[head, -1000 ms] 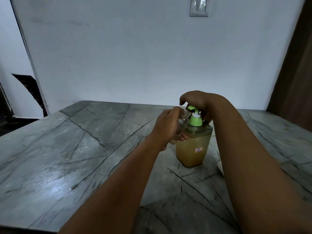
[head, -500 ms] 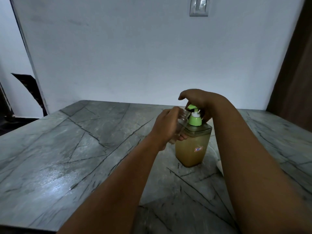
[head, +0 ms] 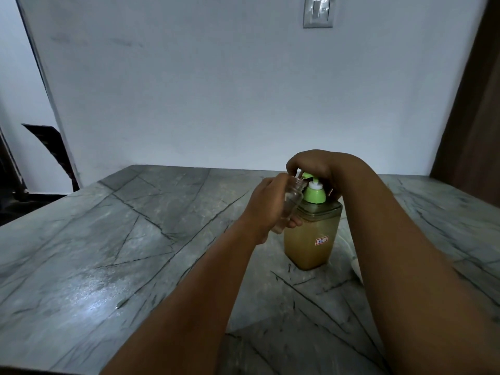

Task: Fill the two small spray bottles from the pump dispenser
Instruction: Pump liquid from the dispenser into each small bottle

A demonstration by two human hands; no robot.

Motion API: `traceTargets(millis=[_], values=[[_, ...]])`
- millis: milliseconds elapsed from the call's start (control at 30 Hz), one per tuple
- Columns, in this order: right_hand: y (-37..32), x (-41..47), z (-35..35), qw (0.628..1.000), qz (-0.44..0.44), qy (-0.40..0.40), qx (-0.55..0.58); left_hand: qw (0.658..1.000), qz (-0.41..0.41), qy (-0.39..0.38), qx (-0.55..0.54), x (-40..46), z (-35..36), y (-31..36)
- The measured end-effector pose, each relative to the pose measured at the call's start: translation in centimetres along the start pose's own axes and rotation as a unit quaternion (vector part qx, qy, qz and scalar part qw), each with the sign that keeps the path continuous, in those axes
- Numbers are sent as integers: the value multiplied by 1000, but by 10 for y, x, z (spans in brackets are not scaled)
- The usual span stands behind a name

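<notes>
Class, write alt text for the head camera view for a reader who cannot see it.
A person's left hand holds a small clear bottle tilted toward the green pump of a dispenser of amber liquid, while the right hand rests on the pump head. The dispenser stands on a grey stone table before a pale wall.

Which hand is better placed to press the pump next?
Right hand: it rests on the pump dispenser head. Left hand holds the small clear bottle at the spout.

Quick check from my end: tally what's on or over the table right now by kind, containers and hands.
Small clear bottle: 1, held by the left hand
Pump dispenser: 1, under the right hand
Hands: 2
Total: 4
A second spray bottle is not visible.
</notes>
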State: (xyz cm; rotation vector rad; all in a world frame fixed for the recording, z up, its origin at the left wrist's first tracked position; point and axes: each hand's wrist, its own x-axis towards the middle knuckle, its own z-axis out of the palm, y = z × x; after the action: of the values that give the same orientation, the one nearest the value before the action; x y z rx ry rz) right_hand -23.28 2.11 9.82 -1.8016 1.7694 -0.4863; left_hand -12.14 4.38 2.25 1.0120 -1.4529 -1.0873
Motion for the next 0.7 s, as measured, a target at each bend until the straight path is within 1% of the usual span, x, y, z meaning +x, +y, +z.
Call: traceTargets(millis=[67,167,233,333,400,567,700], values=[[-1,1,2,1000,-4,5,-24,1000,2,0,0,0,0,-1],[-1,2,3,1000,-2,7,-27,1000,5,0,4,0,0,-1],[1,2,2,1000,-4,5,2,1000,6,2,5,0,0,-2],[5,3,-2,997,1,-1,76,1000,8,3,7,0,1,-1],[6,3,-3,996,6,-3,94,1000,12,0,8,-1,1,0],[4,3,-1,999,2,-6,54,1000,11,-3,0,-1,1,-1],[1,1,1,1000,0,-1,-2,1000,6,0,-6,-1,2,-1]])
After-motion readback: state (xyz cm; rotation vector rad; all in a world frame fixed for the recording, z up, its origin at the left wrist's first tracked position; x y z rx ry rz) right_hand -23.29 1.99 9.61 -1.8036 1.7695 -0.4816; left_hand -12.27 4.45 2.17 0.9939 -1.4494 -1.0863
